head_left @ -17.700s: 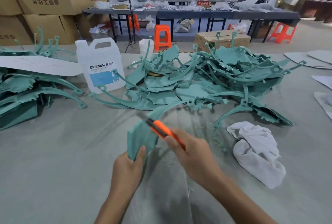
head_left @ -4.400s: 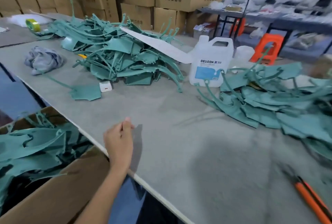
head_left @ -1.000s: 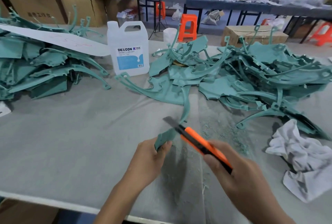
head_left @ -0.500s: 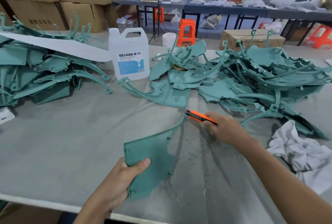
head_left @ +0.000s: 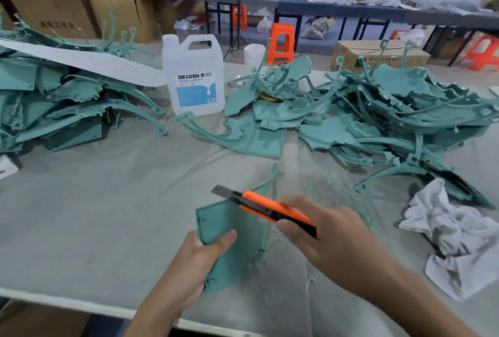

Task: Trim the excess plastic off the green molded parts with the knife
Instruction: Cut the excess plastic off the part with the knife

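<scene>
The left hand [head_left: 199, 258] grips a green part [head_left: 243, 250] propped on the surface [head_left: 108, 215], thumb across its face. The right hand [head_left: 332, 236] clasps an orange knife [head_left: 259, 205], its bared blade over the part's top edge, just beyond that thumb — a slip toward the body could nick it or gouge the part.

Held part [head_left: 237, 239]: flat teal-green panel with a curved arm, tilted upright, lower left edge in left grip [head_left: 199, 261].
Knife [head_left: 266, 207]: orange and black, blade extended, across panel's top edge, in right grip [head_left: 326, 236].
Other parts [head_left: 378, 115]: two teal heaps on counter [head_left: 108, 215].
</scene>
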